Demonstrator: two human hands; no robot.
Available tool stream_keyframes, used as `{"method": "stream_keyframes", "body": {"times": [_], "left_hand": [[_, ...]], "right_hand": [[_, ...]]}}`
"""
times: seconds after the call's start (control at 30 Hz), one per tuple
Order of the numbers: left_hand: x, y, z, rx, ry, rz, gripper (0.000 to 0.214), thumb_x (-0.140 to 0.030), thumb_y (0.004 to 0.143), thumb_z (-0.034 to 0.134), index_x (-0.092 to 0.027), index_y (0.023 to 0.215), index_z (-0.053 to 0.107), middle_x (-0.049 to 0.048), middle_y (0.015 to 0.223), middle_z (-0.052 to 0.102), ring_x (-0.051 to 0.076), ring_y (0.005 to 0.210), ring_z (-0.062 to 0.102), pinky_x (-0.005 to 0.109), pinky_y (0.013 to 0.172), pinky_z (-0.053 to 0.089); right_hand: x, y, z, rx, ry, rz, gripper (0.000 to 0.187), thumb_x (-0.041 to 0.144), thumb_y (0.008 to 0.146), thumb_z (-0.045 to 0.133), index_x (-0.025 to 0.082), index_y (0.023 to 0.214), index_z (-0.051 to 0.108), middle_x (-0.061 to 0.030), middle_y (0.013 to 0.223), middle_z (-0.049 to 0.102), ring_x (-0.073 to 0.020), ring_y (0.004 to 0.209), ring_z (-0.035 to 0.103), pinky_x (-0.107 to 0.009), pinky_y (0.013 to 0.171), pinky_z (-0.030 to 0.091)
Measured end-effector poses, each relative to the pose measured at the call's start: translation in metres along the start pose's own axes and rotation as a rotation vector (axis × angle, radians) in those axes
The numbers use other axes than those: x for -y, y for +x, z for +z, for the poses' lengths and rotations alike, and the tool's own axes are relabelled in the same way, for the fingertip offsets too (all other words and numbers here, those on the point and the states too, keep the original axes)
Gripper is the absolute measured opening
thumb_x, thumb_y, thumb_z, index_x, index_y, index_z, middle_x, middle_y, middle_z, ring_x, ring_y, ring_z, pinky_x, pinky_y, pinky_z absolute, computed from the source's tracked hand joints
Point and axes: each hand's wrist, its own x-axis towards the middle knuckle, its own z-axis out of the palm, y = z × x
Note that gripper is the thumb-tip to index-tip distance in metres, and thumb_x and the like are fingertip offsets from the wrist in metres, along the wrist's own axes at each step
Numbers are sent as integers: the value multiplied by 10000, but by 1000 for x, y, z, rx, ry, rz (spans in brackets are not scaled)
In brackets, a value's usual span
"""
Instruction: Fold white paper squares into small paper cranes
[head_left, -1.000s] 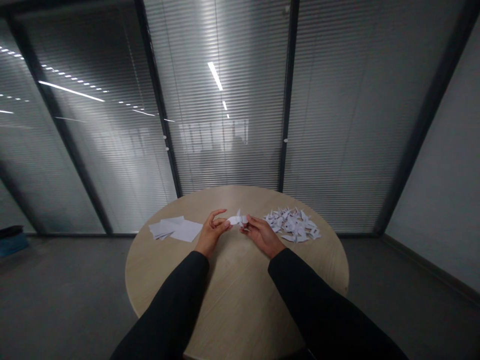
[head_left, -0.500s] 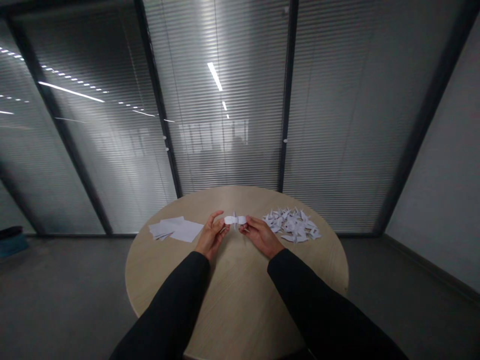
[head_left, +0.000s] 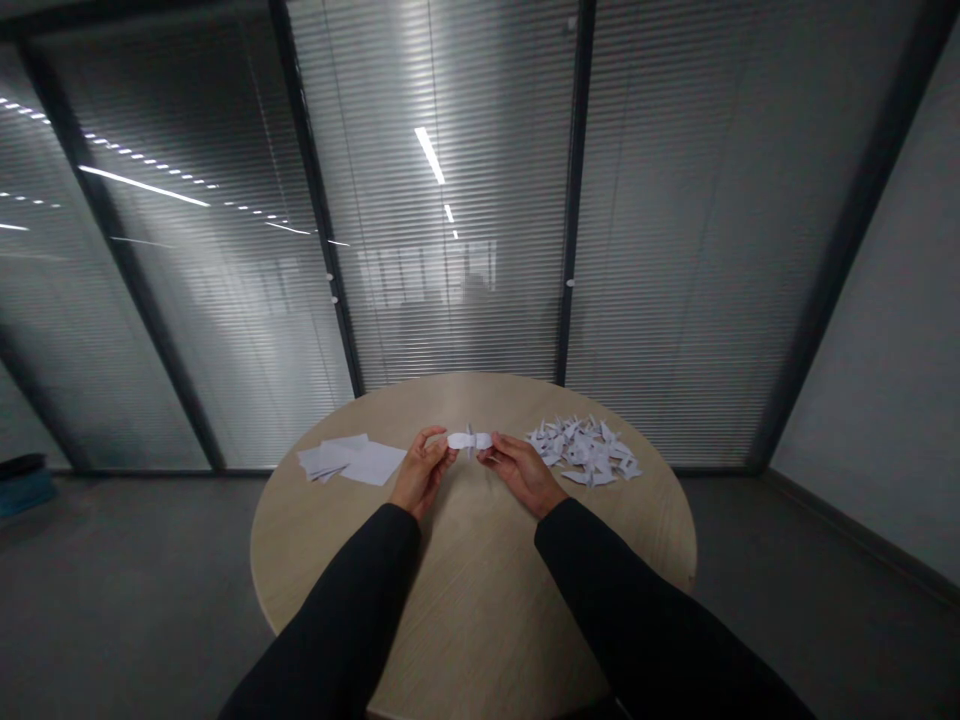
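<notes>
A small folded white paper figure (head_left: 469,440) hangs above the middle of a round wooden table (head_left: 465,580). My left hand (head_left: 421,472) pinches its left end with thumb and fingers. My right hand (head_left: 521,472) pinches its right end. Both arms wear dark sleeves. The figure is stretched flat between the two hands, with a small point sticking up in its middle.
A loose stack of flat white paper sheets (head_left: 352,458) lies on the table to the left. A heap of several folded white paper figures (head_left: 585,450) lies to the right. Glass walls with blinds (head_left: 450,200) stand behind the table.
The paper figure was tilted with a wing up a second ago; both hands have since pulled its ends apart and it now lies level between them. The hands barely shifted otherwise.
</notes>
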Motion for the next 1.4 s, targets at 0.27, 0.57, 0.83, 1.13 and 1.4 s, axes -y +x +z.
{"method": "stream_keyframes", "body": {"times": [0.27,0.57,0.83,1.13,1.4], "left_hand": [[5,3,-6,-224,17,-66,221,-47,772,580,-120,974,531,61,759,665,85,676,648,163,686,523],[7,3,-4,-310,-4,-62,197,8,760,563,-97,924,543,79,754,669,108,699,661,188,713,539],[10,1,-1,-240,26,-89,211,-1,738,599,-89,924,555,87,761,675,120,703,665,217,736,543],[10,-1,-1,-188,57,-109,236,-15,730,605,-86,950,558,102,801,689,138,746,668,252,778,536],[12,-1,-1,-174,96,-117,234,-31,737,604,-97,956,559,101,822,690,144,762,669,263,778,535]], "right_hand": [[-11,8,-13,-267,-467,-97,325,431,716,610,176,917,621,-42,716,632,-169,705,584,-275,600,443],[-15,2,-1,-231,-972,-363,270,351,702,623,210,890,490,34,683,519,-144,654,524,-274,636,414],[-16,3,-6,-163,-1109,-447,104,305,779,546,204,758,552,-10,750,549,-150,686,510,-278,661,397],[-14,4,-10,-182,-1219,-498,123,266,817,497,204,746,576,-18,735,545,-152,673,509,-277,653,387],[-12,4,-10,-223,-1222,-509,87,264,800,521,206,783,584,-25,750,545,-165,696,515,-287,665,398]]}}
